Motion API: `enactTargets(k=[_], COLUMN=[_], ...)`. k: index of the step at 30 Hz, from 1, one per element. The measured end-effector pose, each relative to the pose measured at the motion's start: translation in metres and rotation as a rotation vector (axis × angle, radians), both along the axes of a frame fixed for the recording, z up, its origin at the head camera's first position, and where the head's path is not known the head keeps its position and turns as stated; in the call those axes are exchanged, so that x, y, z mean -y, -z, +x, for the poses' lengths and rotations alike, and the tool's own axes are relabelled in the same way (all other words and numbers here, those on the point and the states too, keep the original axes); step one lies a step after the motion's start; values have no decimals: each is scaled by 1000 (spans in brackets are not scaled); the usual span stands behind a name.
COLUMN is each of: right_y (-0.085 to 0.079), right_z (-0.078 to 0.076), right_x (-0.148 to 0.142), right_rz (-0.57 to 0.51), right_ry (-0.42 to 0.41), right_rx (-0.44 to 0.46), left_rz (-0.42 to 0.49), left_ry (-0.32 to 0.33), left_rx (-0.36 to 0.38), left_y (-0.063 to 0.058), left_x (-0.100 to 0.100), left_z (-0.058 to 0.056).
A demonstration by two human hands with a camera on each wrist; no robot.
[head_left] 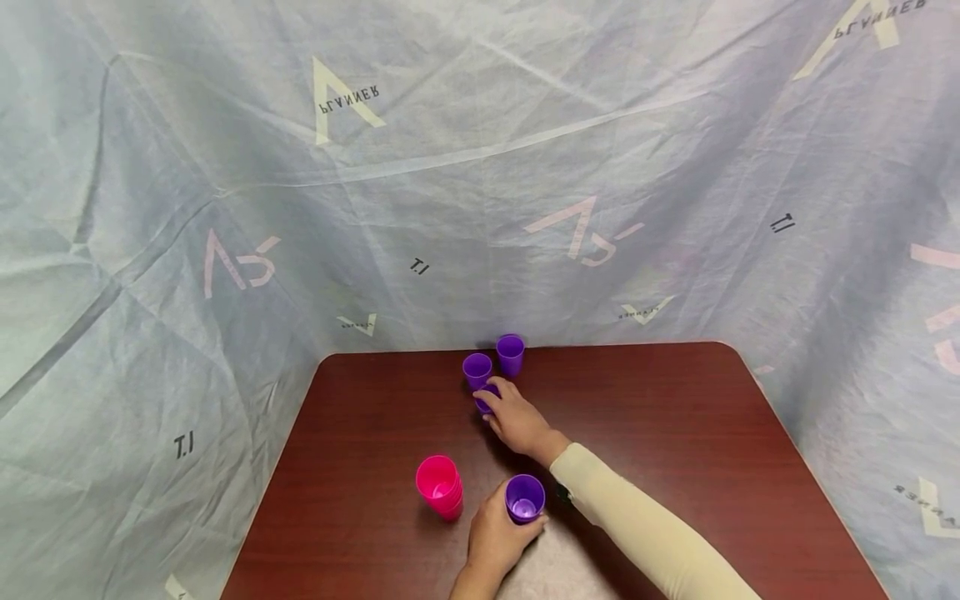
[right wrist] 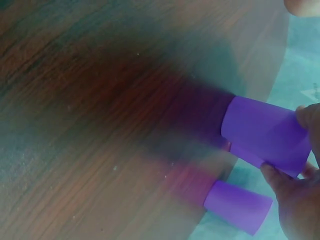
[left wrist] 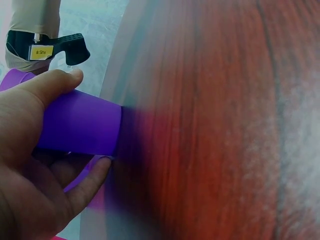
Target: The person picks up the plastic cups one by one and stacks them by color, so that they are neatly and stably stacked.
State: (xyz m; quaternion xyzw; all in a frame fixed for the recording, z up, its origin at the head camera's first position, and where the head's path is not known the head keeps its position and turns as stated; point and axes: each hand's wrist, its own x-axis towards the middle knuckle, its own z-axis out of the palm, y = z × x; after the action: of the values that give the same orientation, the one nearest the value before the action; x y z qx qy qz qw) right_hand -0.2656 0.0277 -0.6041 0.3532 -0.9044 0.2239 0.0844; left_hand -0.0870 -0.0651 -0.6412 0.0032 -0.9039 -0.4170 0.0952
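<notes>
My left hand (head_left: 495, 533) grips a purple cup (head_left: 525, 498) near the table's front, thumb and fingers curled round its side. In the left wrist view that cup (left wrist: 82, 122) stands with its base at the wood. Farther back, my right hand (head_left: 519, 419) holds another purple cup (head_left: 486, 402) by its rim, and the right wrist view shows this cup (right wrist: 265, 132) between thumb and fingers. Just behind it are two more upright purple cups, one (head_left: 477, 370) close by and one (head_left: 511, 356) at the back edge. A pink cup stack (head_left: 441, 487) stands left of my left hand.
The reddish-brown wooden table (head_left: 675, 433) has rounded back corners. A pale printed cloth (head_left: 480, 225) hangs along its back and sides. My right forearm in a cream sleeve (head_left: 645, 517) reaches across the right front of the table.
</notes>
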Motion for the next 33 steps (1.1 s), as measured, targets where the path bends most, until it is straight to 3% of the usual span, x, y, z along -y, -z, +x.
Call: enactTargets(k=[8, 16, 33], right_y=[-3, -20, -48], right_z=[1, 2, 5], right_x=[-5, -5, -12], right_rz=[-10, -74, -193], right_ry=[49, 79, 134], right_rx=[16, 86, 129], left_rz=[-16, -10, -1], left_ry=[-1, 1, -9], left_rx=[-20, -18, -25], left_y=[1, 0, -2], left_x=[-1, -1, -2], left_z=[1, 2, 4])
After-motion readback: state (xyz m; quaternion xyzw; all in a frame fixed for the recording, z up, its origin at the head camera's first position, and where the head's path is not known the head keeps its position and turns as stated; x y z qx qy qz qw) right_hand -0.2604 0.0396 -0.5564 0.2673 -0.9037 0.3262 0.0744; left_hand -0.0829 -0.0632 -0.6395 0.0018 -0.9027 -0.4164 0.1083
